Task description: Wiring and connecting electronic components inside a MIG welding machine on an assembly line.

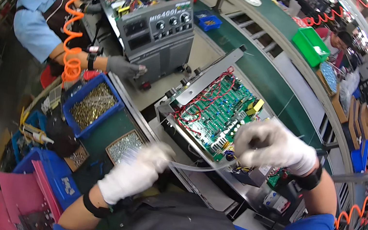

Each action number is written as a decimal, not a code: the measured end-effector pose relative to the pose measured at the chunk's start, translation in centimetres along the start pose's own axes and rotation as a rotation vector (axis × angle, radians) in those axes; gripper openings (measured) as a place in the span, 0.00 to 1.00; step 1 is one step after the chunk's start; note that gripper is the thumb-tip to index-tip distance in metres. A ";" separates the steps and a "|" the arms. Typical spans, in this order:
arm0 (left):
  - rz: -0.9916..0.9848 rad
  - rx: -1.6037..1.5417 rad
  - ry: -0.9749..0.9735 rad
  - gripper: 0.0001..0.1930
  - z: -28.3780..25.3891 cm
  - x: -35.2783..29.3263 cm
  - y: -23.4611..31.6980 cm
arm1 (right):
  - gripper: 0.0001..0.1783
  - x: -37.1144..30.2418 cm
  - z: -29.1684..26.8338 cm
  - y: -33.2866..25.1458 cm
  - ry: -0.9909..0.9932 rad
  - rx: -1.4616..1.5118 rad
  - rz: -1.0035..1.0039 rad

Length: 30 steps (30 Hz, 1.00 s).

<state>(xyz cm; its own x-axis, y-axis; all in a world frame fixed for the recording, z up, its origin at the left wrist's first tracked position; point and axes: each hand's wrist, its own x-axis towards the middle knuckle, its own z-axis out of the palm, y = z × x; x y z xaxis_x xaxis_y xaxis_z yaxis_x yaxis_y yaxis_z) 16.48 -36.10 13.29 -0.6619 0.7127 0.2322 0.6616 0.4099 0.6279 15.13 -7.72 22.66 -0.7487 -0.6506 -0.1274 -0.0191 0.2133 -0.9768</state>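
Note:
My left hand (138, 172), in a white glove and blurred by motion, is closed on one end of a translucent tube-like strip (199, 169). The strip bends rightward to the front edge of an open machine chassis (181, 129). Over that chassis, my right hand (277, 145), also gloved in white, has its fingers curled together; what they hold, if anything, I cannot make out. Beneath it lie a green circuit board (213, 115) and red wires (203, 101). A dark box-shaped part (252, 175) sits just below my right hand.
Screws fill a blue bin (92, 104); a tray of small silvery parts (125, 146) is near my left hand. A co-worker's gloved hand (125, 68) is beside a grey machine (158, 36). An orange coiled hose (73, 21) hangs at left. A green bin (310, 44) stands beyond the conveyor.

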 end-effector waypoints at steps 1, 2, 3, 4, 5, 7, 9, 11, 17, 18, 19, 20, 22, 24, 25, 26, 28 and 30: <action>-0.291 -0.363 0.163 0.14 -0.1 0.4 0.5 | 0.08 0.3 -0.5 0.2 0.070 -0.017 0.236; -0.688 -0.744 0.388 0.12 -0.1 0.7 1.1 | 0.08 1.0 -0.8 0.8 0.021 0.009 0.204; -0.607 -0.635 0.281 0.14 0.3 0.8 2.2 | 0.08 1.9 -0.7 1.5 -0.046 -0.128 0.155; -0.353 -0.333 0.280 0.14 1.5 1.6 3.0 | 0.08 2.7 -0.4 2.1 -0.114 -0.265 0.088; -0.480 -0.507 0.110 0.14 1.9 1.6 3.6 | 0.09 3.4 -0.2 2.8 -0.147 -0.192 0.096; -0.583 -0.602 -0.125 0.15 3.0 1.5 4.2 | 0.10 4.3 -1.2 4.0 -0.316 -0.150 0.087; -0.762 -0.753 0.016 0.13 3.9 1.2 4.1 | 0.17 5.1 -4.4 5.0 -0.572 -0.335 -0.037; -0.911 -0.912 0.401 0.11 4.8 1.4 3.3 | 0.23 5.2 -8.0 6.4 -0.588 -0.808 0.054; -1.026 -0.658 0.675 0.12 7.8 5.3 0.0 | 0.31 9.2 -12.2 12.6 -0.298 -0.781 -0.268; -1.026 -0.753 0.744 0.13 8.3 6.1 -0.5 | 0.31 9.6 -12.3 12.8 -0.197 -0.870 -0.260; -0.976 -0.641 0.728 0.09 8.9 6.6 -0.8 | 0.26 9.5 -12.5 12.8 -0.137 -0.815 -0.325; -0.972 -0.566 0.735 0.06 9.6 7.1 -1.1 | 0.26 9.3 -12.9 12.5 -0.118 -0.755 -0.418; -0.894 -0.475 0.707 0.06 10.5 7.9 -1.7 | 0.20 8.3 -13.7 11.4 -0.352 -0.657 -0.175; -0.910 -0.445 0.671 0.09 11.0 8.6 -2.3 | 0.14 6.8 -14.9 10.5 -0.421 -0.529 -0.169; -0.914 -0.414 0.676 0.09 11.2 9.0 -2.4 | 0.13 6.2 -15.3 10.3 -0.378 -0.488 -0.126; -0.783 -0.247 0.647 0.11 11.5 9.4 -2.5 | 0.13 6.0 -15.3 9.9 -0.339 -0.431 -0.126; -0.553 0.048 0.518 0.13 11.9 10.6 -2.4 | 0.14 6.1 -14.5 9.8 -0.301 -0.424 -0.183; -0.255 0.409 0.446 0.14 12.3 12.0 -2.2 | 0.14 6.3 -13.0 9.8 -0.077 -0.802 -0.422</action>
<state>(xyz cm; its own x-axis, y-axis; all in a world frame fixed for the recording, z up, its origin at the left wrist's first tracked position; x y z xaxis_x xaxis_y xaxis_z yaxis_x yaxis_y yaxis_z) 11.43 -21.46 5.57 -0.8400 0.2962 0.4546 0.4871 0.7808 0.3913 1.61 -0.28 14.48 -0.5295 -0.8302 0.1743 -0.7584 0.3713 -0.5356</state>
